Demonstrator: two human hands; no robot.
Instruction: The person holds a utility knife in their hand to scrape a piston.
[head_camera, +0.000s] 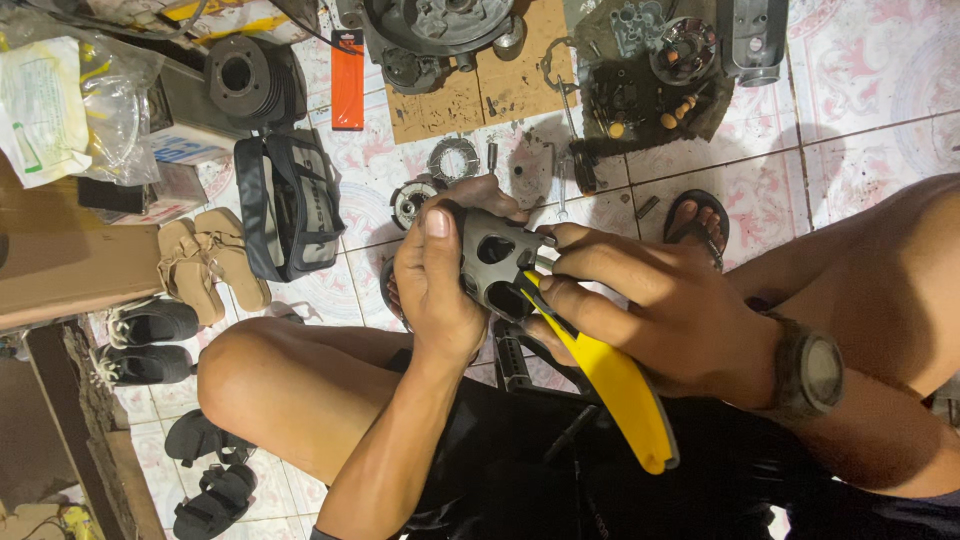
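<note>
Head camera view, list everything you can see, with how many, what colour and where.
Metal part with round holes: one, dark grey, held in the left hand.
Pliers: one, yellow handles, in the right hand, tip at the part.
Bag: one, black and grey, on the floor tiles.
Sandals: one pair, tan, beside the bag.
Shoes: one pair, black, lower left.
Engine casing: one, grey, on cardboard at top.
Orange packet: one, top centre.
Wristwatch: one, dark, right wrist.
Left hand: gripping the part.
Right hand: gripping the pliers.

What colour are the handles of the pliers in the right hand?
Yellow; the pliers in the right hand show clearly in the head view.
</note>
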